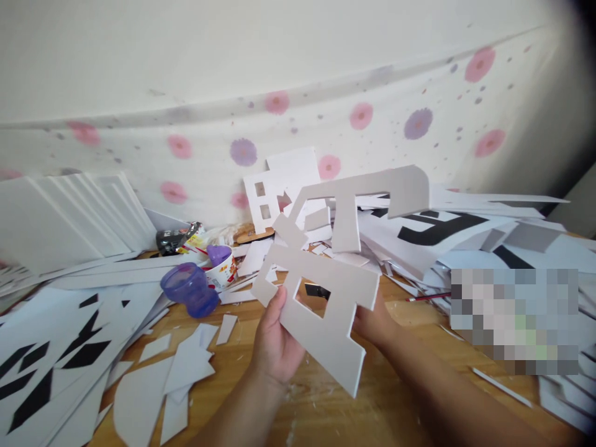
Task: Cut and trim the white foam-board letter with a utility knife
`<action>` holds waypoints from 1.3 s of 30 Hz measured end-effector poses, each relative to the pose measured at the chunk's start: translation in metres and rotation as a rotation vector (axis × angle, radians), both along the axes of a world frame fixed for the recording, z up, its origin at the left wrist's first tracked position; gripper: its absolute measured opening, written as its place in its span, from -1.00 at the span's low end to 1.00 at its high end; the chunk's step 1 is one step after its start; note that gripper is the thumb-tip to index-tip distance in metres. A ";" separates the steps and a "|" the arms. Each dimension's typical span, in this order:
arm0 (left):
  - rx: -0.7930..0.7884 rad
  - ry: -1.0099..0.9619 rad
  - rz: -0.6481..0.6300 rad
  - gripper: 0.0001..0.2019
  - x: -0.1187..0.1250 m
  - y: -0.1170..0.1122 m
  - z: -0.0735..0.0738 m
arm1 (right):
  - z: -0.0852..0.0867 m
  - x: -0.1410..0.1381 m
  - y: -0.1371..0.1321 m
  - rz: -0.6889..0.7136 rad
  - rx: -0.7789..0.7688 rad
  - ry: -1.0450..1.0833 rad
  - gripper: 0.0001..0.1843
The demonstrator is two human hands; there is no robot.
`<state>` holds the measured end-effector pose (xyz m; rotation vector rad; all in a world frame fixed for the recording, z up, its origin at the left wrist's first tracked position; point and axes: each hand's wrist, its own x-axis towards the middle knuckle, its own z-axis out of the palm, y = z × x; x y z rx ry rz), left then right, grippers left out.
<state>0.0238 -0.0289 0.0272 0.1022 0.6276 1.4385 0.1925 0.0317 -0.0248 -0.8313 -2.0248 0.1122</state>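
Observation:
A white foam-board cut-out (pixel 326 273), shaped like a written character with a square hole and long strokes, is held up tilted over the table. My left hand (pixel 279 341) grips its lower left part, thumb on the front face. Behind its right edge is my right hand (pixel 375 316), bent against the board, with most of its fingers hidden. Through the square hole shows a small black object (pixel 317 290) that I cannot make out. Another white cut-out with square holes (pixel 279 192) leans at the back against the flowered cloth.
Printed sheets with black shapes (pixel 56 360) lie at the left, and more sheets (pixel 433 226) pile up at the right. A purple plastic cup (pixel 189 288) stands beside a paper tub (pixel 223 270). White scraps (pixel 186 366) litter the wooden table (pixel 321 410). A blurred patch covers the right side.

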 end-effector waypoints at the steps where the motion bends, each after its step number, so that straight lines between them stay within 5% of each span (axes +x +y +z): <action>1: 0.002 0.017 0.036 -0.90 -0.002 0.002 0.001 | 0.000 0.003 0.001 -0.004 -0.015 -0.027 -0.73; 4: 0.023 0.115 0.140 -0.91 -0.011 0.008 0.004 | -0.001 0.012 0.010 -0.095 -0.211 -0.018 -0.71; 7: 0.077 0.222 0.194 -0.79 -0.021 0.013 0.006 | -0.003 0.019 0.022 -0.155 -0.531 0.212 -0.65; 13: 0.197 0.348 0.289 -0.62 -0.039 0.020 0.003 | -0.001 0.014 0.020 -0.012 -0.965 0.664 -0.70; 19: 0.247 0.328 0.410 -0.56 -0.052 0.026 0.003 | 0.007 0.008 0.005 0.213 -1.009 0.281 -0.94; 25: 0.264 0.375 0.414 -0.60 -0.054 0.025 0.001 | 0.008 0.001 -0.007 0.406 -0.905 0.841 -0.68; 31: 0.291 0.459 0.330 -0.57 -0.050 0.024 -0.003 | 0.010 -0.013 -0.016 0.332 -1.083 0.869 -0.60; 36: 0.368 0.410 0.164 -0.34 -0.053 0.022 0.001 | 0.012 -0.017 -0.017 0.353 -1.122 0.989 -0.57; 39: 0.397 0.411 0.075 -0.51 -0.046 0.022 0.000 | 0.012 -0.020 -0.020 0.356 -1.123 1.047 -0.56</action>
